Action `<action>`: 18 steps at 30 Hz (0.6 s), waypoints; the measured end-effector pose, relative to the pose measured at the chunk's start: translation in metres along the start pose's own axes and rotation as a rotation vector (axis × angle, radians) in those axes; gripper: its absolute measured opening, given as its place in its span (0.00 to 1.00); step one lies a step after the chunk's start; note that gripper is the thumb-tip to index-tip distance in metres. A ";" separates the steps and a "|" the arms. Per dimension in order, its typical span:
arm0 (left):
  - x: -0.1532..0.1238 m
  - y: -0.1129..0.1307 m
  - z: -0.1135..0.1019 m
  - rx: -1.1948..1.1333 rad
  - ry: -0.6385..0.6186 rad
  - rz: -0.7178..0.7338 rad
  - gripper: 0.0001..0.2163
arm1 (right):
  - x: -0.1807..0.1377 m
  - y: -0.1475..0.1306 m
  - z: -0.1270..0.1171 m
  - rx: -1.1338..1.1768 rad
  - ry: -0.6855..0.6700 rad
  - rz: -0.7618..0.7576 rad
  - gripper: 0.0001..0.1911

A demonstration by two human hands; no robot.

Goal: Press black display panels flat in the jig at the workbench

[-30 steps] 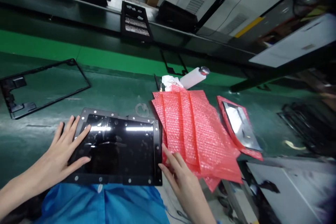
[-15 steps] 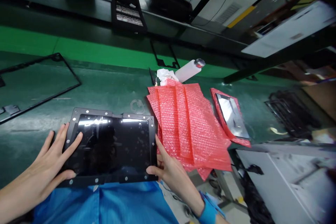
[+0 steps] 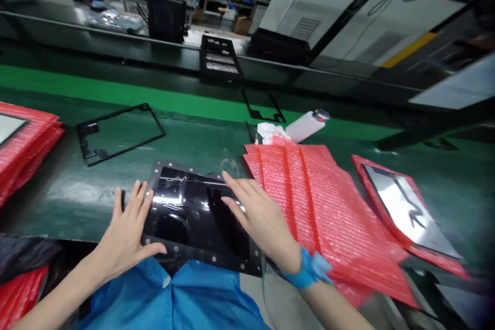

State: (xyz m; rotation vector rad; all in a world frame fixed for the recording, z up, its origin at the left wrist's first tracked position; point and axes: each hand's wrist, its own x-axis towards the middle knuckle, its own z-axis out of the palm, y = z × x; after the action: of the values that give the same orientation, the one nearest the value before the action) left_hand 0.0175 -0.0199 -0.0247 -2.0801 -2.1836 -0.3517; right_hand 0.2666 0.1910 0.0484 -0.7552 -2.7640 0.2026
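Note:
A flat black display panel (image 3: 193,211) with a glossy screen and a fastener-dotted border lies at the table's near edge, against the blue garment. My left hand (image 3: 129,234) rests along its left side with fingers spread and thumb on the lower border. Over the panel's upper right reaches my right hand (image 3: 257,211), fingers stretched out and thumb apart, nothing visible between them. Whether its fingertips touch the glass I cannot tell. A blue band (image 3: 309,268) circles the right wrist. Faint wavy reflections cross the screen.
Red bubble-wrap bags (image 3: 309,196) lie right of the panel, near a white bottle (image 3: 305,126) and crumpled tissue (image 3: 270,130). Farther right, a reflective panel (image 3: 410,206) sits on a red bag. A thin black frame (image 3: 119,134) lies left; more red bags (image 3: 34,149) are stacked beyond it.
My right hand has gone from gripping the panel's right edge to above its upper right. The panel now sits more tilted in view. The camera view has shifted left and upward.

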 end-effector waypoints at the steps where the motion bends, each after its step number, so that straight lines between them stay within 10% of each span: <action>1: 0.000 0.000 0.000 0.023 0.009 -0.002 0.56 | 0.016 -0.001 0.007 0.026 -0.021 -0.066 0.24; 10: 0.003 0.014 0.005 0.075 0.107 -0.101 0.52 | 0.046 0.007 0.063 0.218 0.018 -0.025 0.29; 18: -0.005 0.018 0.004 -0.427 0.134 -0.168 0.30 | 0.074 0.022 -0.001 0.796 -0.295 0.023 0.25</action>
State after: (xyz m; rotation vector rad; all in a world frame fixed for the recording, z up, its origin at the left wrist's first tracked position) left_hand 0.0361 -0.0234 -0.0279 -1.9821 -2.3673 -1.0237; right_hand 0.2158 0.2481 0.0607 -0.5553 -2.5581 1.4026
